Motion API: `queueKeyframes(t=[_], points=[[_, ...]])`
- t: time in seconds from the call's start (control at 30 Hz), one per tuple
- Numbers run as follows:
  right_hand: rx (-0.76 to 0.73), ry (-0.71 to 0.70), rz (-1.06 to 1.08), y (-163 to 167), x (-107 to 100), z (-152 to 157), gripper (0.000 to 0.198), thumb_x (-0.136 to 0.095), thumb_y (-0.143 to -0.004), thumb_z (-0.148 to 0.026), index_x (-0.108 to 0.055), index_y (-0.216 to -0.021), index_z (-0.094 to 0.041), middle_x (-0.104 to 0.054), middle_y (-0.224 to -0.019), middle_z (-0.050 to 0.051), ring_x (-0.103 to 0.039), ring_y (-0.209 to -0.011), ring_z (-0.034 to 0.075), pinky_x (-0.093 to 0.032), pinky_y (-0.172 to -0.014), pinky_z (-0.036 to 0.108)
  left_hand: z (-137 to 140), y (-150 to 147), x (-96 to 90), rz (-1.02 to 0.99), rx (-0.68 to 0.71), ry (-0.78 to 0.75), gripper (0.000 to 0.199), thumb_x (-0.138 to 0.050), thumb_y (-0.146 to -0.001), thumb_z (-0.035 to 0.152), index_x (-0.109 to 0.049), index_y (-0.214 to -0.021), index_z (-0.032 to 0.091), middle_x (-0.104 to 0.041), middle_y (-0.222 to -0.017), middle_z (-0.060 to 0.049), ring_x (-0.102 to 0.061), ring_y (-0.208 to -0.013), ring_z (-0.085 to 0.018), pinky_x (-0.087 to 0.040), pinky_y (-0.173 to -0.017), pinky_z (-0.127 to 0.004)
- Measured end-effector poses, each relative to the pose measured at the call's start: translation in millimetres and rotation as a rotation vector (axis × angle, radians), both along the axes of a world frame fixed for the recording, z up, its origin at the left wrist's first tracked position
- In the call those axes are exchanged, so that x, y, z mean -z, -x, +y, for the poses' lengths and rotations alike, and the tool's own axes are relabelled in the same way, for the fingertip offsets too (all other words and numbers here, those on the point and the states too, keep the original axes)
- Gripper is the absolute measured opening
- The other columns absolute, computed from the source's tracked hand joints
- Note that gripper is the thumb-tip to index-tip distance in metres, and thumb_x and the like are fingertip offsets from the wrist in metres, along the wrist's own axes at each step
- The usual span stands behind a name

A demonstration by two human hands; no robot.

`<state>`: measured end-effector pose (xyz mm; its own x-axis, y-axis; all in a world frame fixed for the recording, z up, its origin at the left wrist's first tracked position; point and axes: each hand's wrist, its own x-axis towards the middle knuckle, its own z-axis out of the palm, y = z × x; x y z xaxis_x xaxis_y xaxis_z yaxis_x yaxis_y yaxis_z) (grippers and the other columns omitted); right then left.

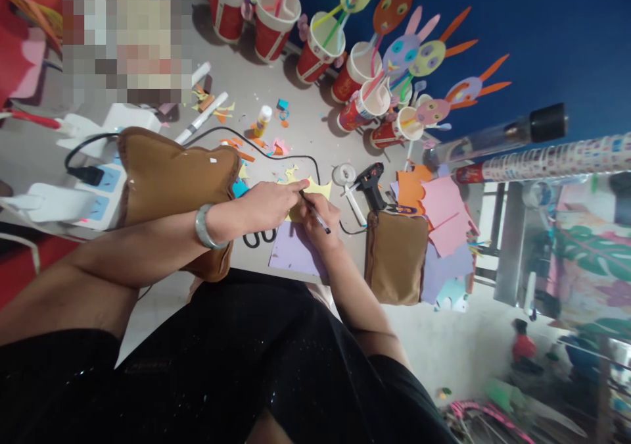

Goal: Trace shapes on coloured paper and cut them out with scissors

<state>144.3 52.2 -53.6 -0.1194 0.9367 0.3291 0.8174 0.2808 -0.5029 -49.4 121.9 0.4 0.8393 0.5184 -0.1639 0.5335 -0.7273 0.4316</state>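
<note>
My left hand point(263, 204) lies with fingers stretched out, its index fingertip pressing on a yellow paper piece point(323, 187) with jagged edges. A small red-pink spot shows at that fingertip; I cannot make out whether it is a separate piece. My right hand point(323, 220) is closed around a dark pen point(318, 215), beside the left fingers on the yellow paper. Where the pen tip touches is hard to see. Under my right hand is a purple paper sheet point(294, 252). Black scissor handles point(259, 237) stick out left of it, partly hidden by my left arm.
Brown cushions point(180, 174) point(397, 256) flank the work area. A black glue gun point(373, 184), a tape roll point(344, 173) and stacked coloured paper point(446, 210) lie right. Red cups point(279, 20) with paper animal faces line the back. A glue stick point(263, 120), scraps and a power strip point(101, 197) are left.
</note>
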Motion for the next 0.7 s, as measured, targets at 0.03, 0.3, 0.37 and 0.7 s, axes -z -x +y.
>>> queueKeyframes(t=[0.03,0.3,0.37,0.7], points=[[0.003,0.001,-0.009,0,0,0,0.021,-0.047,-0.102,-0.036,-0.065,-0.098,-0.025,-0.075,-0.083,0.006,-0.066,-0.067,0.018,-0.052,-0.062,0.033,0,0,0.1,0.000,-0.001,0.001,0.038,-0.041,-0.094,0.011,-0.072,-0.116,0.014,-0.044,-0.165,-0.008,-0.075,-0.101,-0.024,-0.054,-0.070,-0.034],[0.056,0.015,0.013,-2,2,-3,0.023,-0.049,-0.101,-0.039,-0.063,-0.095,-0.022,-0.071,-0.078,0.006,-0.065,-0.064,0.017,-0.051,-0.061,0.030,1,0,-4.6,0.033,0.011,0.024,0.041,-0.040,-0.093,0.009,-0.071,-0.120,0.013,-0.042,-0.166,-0.010,-0.075,-0.105,-0.025,-0.055,-0.072,-0.035],[0.071,0.027,0.040,-3,3,-4,0.021,-0.050,-0.101,-0.039,-0.063,-0.096,-0.023,-0.071,-0.080,0.007,-0.068,-0.068,0.019,-0.053,-0.063,0.031,1,-1,-7.7,0.041,0.011,0.025,0.041,-0.039,-0.094,0.009,-0.071,-0.120,0.012,-0.041,-0.167,-0.009,-0.075,-0.106,-0.026,-0.056,-0.072,-0.036],[0.189,0.019,0.068,-9,5,-3,0.020,-0.051,-0.099,-0.042,-0.062,-0.095,-0.025,-0.069,-0.081,0.006,-0.069,-0.073,0.021,-0.058,-0.066,0.033,1,-1,-9.1,0.061,-0.005,0.013,0.038,-0.040,-0.094,0.010,-0.070,-0.117,0.014,-0.040,-0.168,-0.008,-0.074,-0.106,-0.026,-0.058,-0.074,-0.037]])
